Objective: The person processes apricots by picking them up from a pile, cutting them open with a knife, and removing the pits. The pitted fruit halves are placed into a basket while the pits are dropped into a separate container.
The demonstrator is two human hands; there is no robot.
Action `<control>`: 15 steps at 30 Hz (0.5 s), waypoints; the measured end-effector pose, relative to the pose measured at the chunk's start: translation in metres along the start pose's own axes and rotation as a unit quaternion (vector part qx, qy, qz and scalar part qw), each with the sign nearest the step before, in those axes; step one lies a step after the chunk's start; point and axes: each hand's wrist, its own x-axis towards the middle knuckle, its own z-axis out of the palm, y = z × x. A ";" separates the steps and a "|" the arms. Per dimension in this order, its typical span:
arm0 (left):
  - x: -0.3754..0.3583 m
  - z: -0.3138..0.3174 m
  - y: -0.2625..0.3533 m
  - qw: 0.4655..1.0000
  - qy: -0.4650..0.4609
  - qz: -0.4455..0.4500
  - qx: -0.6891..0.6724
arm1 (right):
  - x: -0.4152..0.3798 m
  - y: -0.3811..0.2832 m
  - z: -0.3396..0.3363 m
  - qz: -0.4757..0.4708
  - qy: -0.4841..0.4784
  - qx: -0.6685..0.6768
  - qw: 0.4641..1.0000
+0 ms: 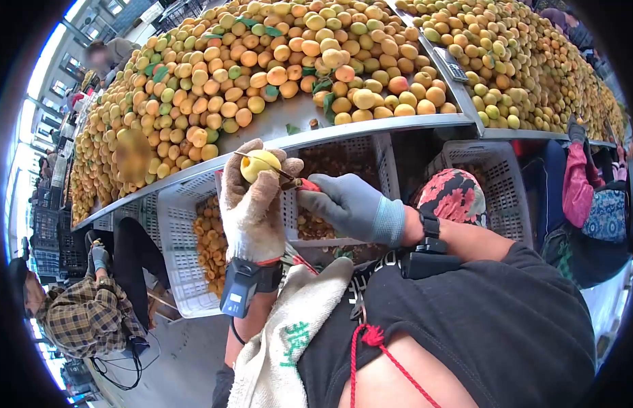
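Observation:
A pale yellow apricot [260, 165] sits in the fingers of my left hand [252, 204], which wears a stained white glove. My right hand [354, 206], in a grey glove, is closed around the red handle of a small tool [308, 184]. Its thin dark metal part meets the apricot, and a thin line of metal also shows at the fruit's upper left side. Both hands are in front of the table edge, above the crates. A white crate [187, 265] with split apricot pieces [209, 241] stands below my left hand.
A metal table [282, 122] bears a large heap of apricots [214, 81]. On the divider lies a calculator-like device [451, 64]. Another crate [510, 183] stands at right. People sit at left [92, 313] and right [581, 183]. A white cloth [296, 333] hangs at my front.

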 end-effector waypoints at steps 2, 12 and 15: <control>0.000 0.001 -0.003 0.998 0.001 -0.041 -0.055 | 0.003 -0.002 -0.002 0.009 -0.008 -0.040 0.999; 0.014 -0.010 -0.029 0.988 0.112 -0.056 -0.089 | 0.013 -0.004 -0.006 0.079 -0.025 -0.166 0.983; 0.016 -0.016 -0.029 0.986 0.088 -0.077 -0.115 | 0.015 0.019 0.005 0.028 0.006 -0.206 0.978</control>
